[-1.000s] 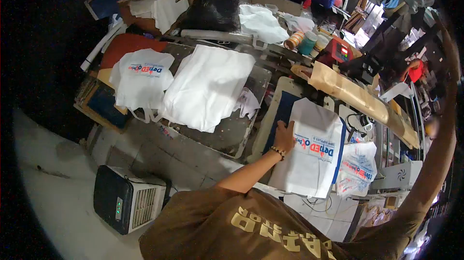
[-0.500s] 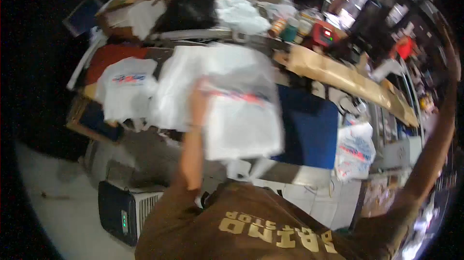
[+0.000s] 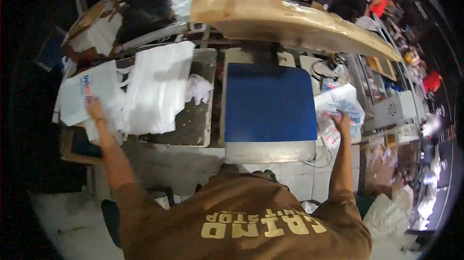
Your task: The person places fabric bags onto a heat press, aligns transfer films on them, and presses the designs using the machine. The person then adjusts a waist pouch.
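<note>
Printed white bag (image 3: 104,83) lies at the far left of the frame under a worker's left hand (image 3: 93,107), while the right hand (image 3: 342,121) reaches to a crumpled printed sheet (image 3: 349,96) at the right. The left fingers rest against the bag near its lettering; whether they pinch the cloth or merely press it, one cannot tell. The right fingers touch the sheet, and their closure is likewise unclear. Between the arms, a flat blue pad (image 3: 268,103) fills the centre of the frame, and a plain white stack (image 3: 159,86) covers much of the dark tabletop (image 3: 195,125) at centre left. A long brown-paper package (image 3: 295,20) spans the upper part of the frame. Careful handling here likely means smoothing the bag from its middle outward with a light left palm, keeping its edges square and its print free of folds. The thin-looking sheet probably calls for a gentle pinch at a plain margin, since tugging across the lettering could deepen its creases.
</note>
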`<state>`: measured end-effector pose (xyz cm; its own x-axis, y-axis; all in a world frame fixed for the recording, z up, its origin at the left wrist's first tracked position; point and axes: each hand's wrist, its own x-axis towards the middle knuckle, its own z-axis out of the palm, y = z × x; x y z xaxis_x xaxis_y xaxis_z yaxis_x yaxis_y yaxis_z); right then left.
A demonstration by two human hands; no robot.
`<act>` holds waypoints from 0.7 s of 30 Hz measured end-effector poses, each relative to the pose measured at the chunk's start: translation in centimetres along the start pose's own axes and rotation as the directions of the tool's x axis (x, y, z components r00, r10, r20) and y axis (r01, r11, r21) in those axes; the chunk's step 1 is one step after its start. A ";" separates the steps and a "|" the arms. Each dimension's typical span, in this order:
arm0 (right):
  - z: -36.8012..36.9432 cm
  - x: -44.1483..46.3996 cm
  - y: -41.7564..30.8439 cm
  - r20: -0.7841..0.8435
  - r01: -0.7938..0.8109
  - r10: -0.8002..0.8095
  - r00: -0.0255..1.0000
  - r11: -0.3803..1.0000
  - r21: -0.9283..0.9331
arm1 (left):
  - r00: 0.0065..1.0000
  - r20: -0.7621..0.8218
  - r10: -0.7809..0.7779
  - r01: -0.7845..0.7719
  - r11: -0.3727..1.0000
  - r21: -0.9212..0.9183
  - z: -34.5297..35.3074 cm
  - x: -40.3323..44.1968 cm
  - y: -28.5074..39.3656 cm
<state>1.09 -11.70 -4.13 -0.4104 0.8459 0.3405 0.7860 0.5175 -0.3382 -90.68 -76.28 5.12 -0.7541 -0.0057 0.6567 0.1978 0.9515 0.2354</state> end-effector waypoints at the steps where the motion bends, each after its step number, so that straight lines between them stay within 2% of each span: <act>1: 5.2 -1.4 4.3 -0.023 0.129 -0.130 0.991 0.991 -0.020 | 0.968 0.124 0.220 -0.220 0.975 -0.017 -1.0 -3.4 5.2; 2: 7.7 -3.0 6.2 0.021 0.076 -0.076 0.997 0.997 0.030 | 0.873 0.268 0.408 -0.391 0.913 -0.115 -1.6 -7.5 10.1; 3: 9.2 -4.2 6.5 0.069 0.017 -0.022 0.997 0.997 0.076 | 0.785 0.241 0.571 -0.495 0.811 -0.311 3.6 -11.2 11.5; 4: 9.3 -4.4 5.6 0.287 -0.036 0.040 0.957 0.999 -0.021 | 0.669 0.206 0.714 -0.558 0.665 -0.496 9.1 -14.8 12.6; 5: 9.0 -4.5 4.8 0.480 -0.058 0.114 0.870 0.990 -0.130 | 0.649 0.638 0.414 -0.087 0.874 -0.479 -1.5 -18.6 20.5; 6: 8.1 -4.5 3.5 0.484 -0.044 0.095 0.870 0.992 -0.116 | 0.685 0.531 0.499 -0.391 0.866 -0.311 0.0 -22.2 22.5; 8: 5.4 -4.7 1.0 0.471 -0.206 0.158 0.868 0.977 0.052 | 0.724 0.578 0.376 -0.309 0.926 -0.216 -6.0 -24.2 26.5; 9: 4.8 -4.7 0.9 0.444 -0.238 0.173 0.879 0.967 0.095 | 0.755 0.510 0.412 -0.381 0.909 -0.169 -5.8 -24.6 27.0; 10: 4.1 -4.8 0.8 0.417 -0.266 0.187 0.890 0.954 0.140 | 0.744 0.539 0.396 -0.335 0.918 -0.212 -5.6 -24.4 27.1; 11: 3.0 -4.9 0.3 0.313 -0.265 0.183 0.932 0.933 0.243 | 0.729 0.568 0.383 -0.288 0.924 -0.253 -5.9 -23.9 27.1; 12: 2.0 -5.0 -0.2 0.205 -0.239 0.176 0.963 0.909 0.343 | 0.733 0.568 0.374 -0.286 0.927 -0.242 -6.0 -23.4 26.8; 13: 0.7 -5.0 -1.7 0.069 -0.139 0.123 0.990 0.934 0.328 | 0.734 0.560 0.385 -0.274 0.922 -0.274 -6.0 -22.7 26.3; 15: -1.0 -4.3 -3.8 -0.044 -0.008 0.027 0.999 0.929 0.370 | 0.737 0.550 0.393 -0.265 0.916 -0.299 -6.3 -21.5 25.3; 16: -0.8 -3.8 -4.2 -0.115 0.043 -0.001 0.993 0.932 0.361 | 0.711 0.576 0.403 -0.213 0.905 -0.370 -6.5 -20.7 24.7; 17: -1.3 -3.4 -5.4 -0.113 0.042 -0.001 0.994 0.930 0.366 | 0.683 0.601 0.416 -0.156 0.886 -0.436 -6.7 -20.0 24.2; 18: -2.6 -2.9 -8.5 -0.109 0.100 -0.067 0.992 0.937 0.334 | 0.640 0.647 0.415 -0.137 0.890 -0.435 -6.7 -19.3 24.0; 19: -3.8 -2.6 -11.8 -0.100 0.158 -0.133 0.986 0.940 0.304 | 0.641 0.647 0.413 -0.139 0.892 -0.431 -6.2 -18.7 23.4; 20: -4.5 -2.5 -15.2 -0.118 0.163 -0.125 0.985 0.900 0.404 | 0.672 0.615 0.413 -0.187 0.898 -0.399 -5.3 -18.4 22.7; 21: -4.6 -2.5 -17.6 -0.135 0.221 -0.181 0.974 0.889 0.401 | 0.701 0.581 0.415 -0.233 0.902 -0.363 -5.1 -18.3 22.2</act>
<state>-9.59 -23.47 5.01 -0.4802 0.7129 0.5111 0.4231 0.6987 -0.5769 -69.32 -56.65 1.99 -0.8100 0.5691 0.1414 0.5815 0.7482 0.3195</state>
